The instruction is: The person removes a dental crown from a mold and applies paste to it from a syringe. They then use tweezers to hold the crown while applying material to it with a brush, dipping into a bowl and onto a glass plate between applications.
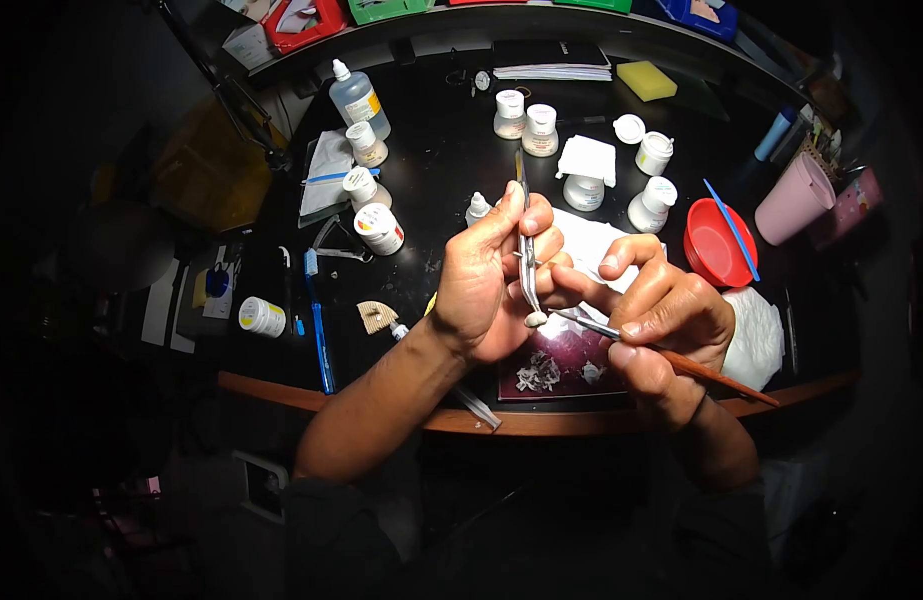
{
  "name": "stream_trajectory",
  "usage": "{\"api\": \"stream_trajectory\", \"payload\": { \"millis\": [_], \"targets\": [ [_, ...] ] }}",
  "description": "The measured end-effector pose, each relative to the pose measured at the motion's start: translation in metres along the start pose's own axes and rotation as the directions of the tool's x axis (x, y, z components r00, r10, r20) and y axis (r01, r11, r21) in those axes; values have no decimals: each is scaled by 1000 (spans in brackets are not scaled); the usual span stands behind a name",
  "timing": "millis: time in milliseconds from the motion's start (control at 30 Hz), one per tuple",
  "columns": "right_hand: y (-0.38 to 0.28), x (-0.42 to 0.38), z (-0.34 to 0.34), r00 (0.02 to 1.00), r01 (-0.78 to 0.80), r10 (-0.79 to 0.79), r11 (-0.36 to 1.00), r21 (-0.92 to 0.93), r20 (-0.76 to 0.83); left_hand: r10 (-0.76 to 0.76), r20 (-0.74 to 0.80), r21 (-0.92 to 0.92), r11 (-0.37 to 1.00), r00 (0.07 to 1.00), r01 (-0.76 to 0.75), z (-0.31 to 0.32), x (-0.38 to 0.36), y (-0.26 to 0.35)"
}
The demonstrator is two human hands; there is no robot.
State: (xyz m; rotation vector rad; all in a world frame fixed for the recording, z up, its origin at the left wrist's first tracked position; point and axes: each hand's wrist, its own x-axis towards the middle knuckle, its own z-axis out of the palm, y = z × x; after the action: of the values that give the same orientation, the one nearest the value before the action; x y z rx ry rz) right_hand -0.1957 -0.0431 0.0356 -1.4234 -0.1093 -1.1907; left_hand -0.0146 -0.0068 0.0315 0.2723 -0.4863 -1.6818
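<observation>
My left hand [473, 280] is closed around metal tweezers [527, 262], which point down. Their tips grip a small whitish tooth-shaped piece [535, 320]. From the right, my right hand [671, 308] pinches a fine brush [693, 367] with a reddish-brown wooden handle, its tip right by the tooth-shaped piece. Beneath both hands lies a glossy purple plate [571, 387] with crumpled whitish bits [538, 373] on it. White paper [593, 240] shows behind my fingers.
Small lidded jars [379, 229] stand left and behind, beside a dropper bottle [359, 100]. A red bowl [716, 250] with a blue stick [731, 230] across it sits right, near a pink cup [793, 200]. A blue toothbrush [319, 325] lies left. The desk's wooden edge [541, 424] runs in front.
</observation>
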Motion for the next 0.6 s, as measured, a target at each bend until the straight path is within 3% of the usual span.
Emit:
{"api": "stream_trajectory", "payload": {
  "millis": [100, 300, 500, 600],
  "targets": [
    [6, 3, -2, 1000, 24, -22, 995, 100, -17, -17, -37, 15, 1000, 999, 17, 2, 1, -2],
    [9, 1, -2, 999, 32, -31, 996, 85, -8, -24, -42, 15, 1000, 999, 25, 0, 0, -1],
    [6, 0, 2, 998, 56, -56, 998, -24, -24, -11, -57, -2, 1000, 998, 11, 8, -1, -2],
    [-1, -5, -1, 998, 45, -52, 980, -196, -29, -2, -28, -17, 1000, 1000, 2, 5, -1, -3]
  ]
}}
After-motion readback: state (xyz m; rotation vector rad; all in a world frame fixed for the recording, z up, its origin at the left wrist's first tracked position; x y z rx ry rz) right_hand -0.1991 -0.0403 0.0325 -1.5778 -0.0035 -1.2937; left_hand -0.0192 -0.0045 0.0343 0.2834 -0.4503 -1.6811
